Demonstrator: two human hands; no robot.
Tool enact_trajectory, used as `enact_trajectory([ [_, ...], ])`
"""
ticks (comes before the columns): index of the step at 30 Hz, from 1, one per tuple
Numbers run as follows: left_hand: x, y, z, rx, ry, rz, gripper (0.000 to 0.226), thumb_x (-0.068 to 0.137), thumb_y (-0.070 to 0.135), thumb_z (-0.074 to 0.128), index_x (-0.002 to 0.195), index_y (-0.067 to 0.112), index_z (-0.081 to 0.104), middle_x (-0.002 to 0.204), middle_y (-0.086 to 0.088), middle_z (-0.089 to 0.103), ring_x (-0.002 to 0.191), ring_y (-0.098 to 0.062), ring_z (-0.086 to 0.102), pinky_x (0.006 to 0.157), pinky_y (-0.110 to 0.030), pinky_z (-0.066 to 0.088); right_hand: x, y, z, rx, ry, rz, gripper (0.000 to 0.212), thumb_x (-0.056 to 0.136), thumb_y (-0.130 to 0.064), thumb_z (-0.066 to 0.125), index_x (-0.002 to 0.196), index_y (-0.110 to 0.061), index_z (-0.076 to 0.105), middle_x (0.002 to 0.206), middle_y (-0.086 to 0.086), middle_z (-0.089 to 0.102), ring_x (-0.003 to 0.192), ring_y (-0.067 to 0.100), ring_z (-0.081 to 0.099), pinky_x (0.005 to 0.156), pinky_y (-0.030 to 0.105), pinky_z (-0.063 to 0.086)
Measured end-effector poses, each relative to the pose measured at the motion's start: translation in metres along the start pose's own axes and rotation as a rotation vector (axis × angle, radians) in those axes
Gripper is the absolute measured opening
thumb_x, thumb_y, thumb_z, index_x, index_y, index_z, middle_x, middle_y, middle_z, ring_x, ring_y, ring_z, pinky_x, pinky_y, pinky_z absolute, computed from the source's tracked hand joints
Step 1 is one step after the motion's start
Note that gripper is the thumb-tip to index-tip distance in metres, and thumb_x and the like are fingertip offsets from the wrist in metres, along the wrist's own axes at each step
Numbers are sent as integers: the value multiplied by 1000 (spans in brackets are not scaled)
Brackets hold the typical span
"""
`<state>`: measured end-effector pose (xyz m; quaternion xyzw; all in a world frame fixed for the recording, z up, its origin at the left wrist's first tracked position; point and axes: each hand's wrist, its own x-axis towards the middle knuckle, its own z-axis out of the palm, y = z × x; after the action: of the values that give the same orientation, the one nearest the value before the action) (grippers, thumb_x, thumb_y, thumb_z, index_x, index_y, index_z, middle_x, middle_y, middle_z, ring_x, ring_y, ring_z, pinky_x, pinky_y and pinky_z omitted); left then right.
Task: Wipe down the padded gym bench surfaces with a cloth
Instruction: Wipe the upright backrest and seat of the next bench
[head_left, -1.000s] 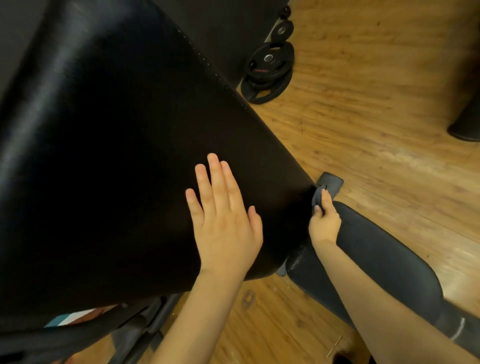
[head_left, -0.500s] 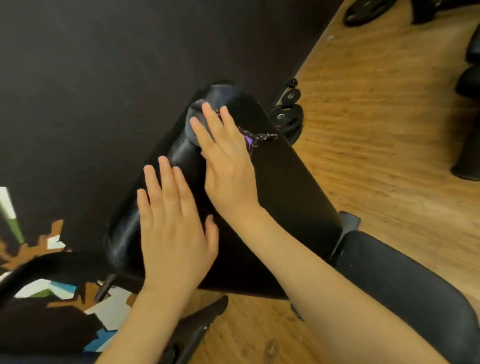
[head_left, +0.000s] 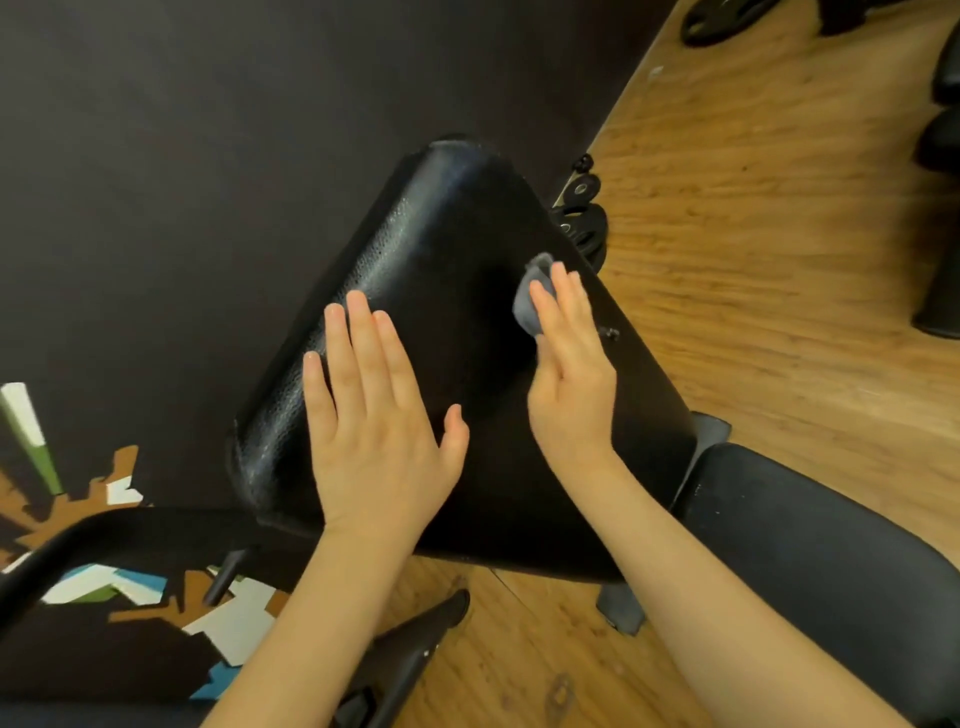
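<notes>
The black padded backrest (head_left: 447, 249) of the gym bench slopes up toward a dark wall. My left hand (head_left: 376, 421) rests flat on its lower left part, fingers straight. My right hand (head_left: 569, 364) presses a small grey cloth (head_left: 527, 301) against the pad's right side with straight fingers; most of the cloth is hidden under the fingers. The bench's seat pad (head_left: 810, 540) lies lower right, just past the backrest's bottom edge.
Black weight plates (head_left: 584, 223) lean behind the backrest on the wooden floor (head_left: 769, 249). More dark equipment (head_left: 940, 280) stands at the right edge. A black curved metal bar (head_left: 78, 551) and frame parts (head_left: 410, 654) sit below the backrest.
My right hand has slid the cloth down from the top of the backrest to its right middle. My left hand stays flat on the pad.
</notes>
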<state>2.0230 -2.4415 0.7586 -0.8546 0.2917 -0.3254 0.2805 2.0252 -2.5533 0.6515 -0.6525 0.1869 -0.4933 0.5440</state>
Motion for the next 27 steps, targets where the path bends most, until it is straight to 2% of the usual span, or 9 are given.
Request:
enact_trajectory([
  [3,0,1,1,-38,15,-19,94,81,41,58,147,-7,11,155,-28,12,144,-39,6,116,-45,1,4,-11,17,-8,-99,-159,45,90,1,40,135,-2,43,144,16,36,137,29,25,114,19,16],
  [7,-10,25,5,-111,-13,-39,94,76,34,62,145,-11,17,153,-31,11,143,-42,4,115,-48,2,-19,46,17,-62,-91,-111,47,89,1,39,135,-5,41,143,14,37,136,26,29,115,23,20],
  [9,-22,43,15,-140,-58,-1,96,73,33,66,145,-10,19,153,-30,13,142,-42,5,114,-49,4,-43,83,6,-105,-48,3,48,89,1,39,136,-9,39,142,7,34,135,24,30,113,30,26],
  [12,-38,63,31,-157,-120,19,99,72,34,71,144,-8,17,153,-27,15,142,-39,8,113,-48,5,-75,122,-13,-87,-19,360,53,90,10,44,137,-14,39,144,-2,29,138,18,26,111,42,30],
  [14,-46,74,39,-170,-163,43,102,70,35,74,144,-7,18,153,-25,15,141,-38,10,113,-47,6,-83,132,-22,-77,-23,532,51,90,11,45,137,-10,42,144,-5,28,137,12,24,112,42,29],
  [16,-51,84,45,-185,-182,66,104,68,36,76,143,-7,19,152,-22,11,141,-37,12,112,-47,8,-80,131,-24,-80,-20,576,48,91,8,45,136,-9,43,147,-2,30,137,10,23,114,38,26],
  [20,-60,105,60,-221,-196,93,106,66,36,78,142,-7,18,150,-21,8,139,-37,14,111,-45,8,-71,111,-13,-56,-18,417,46,93,3,44,137,-11,41,146,-7,27,139,7,20,113,17,18],
  [25,-72,144,87,-252,-228,103,104,69,37,75,142,-6,16,151,-19,12,138,-35,15,111,-46,11,-90,148,-10,-117,-71,224,55,90,6,45,139,-15,29,146,-3,25,139,18,24,111,37,30],
  [27,-75,159,96,-258,-232,71,102,70,37,74,143,-5,16,154,-20,14,139,-35,15,110,-46,12,-105,180,-18,-148,-68,223,58,88,10,45,138,-15,31,146,1,27,137,19,26,109,37,32],
])
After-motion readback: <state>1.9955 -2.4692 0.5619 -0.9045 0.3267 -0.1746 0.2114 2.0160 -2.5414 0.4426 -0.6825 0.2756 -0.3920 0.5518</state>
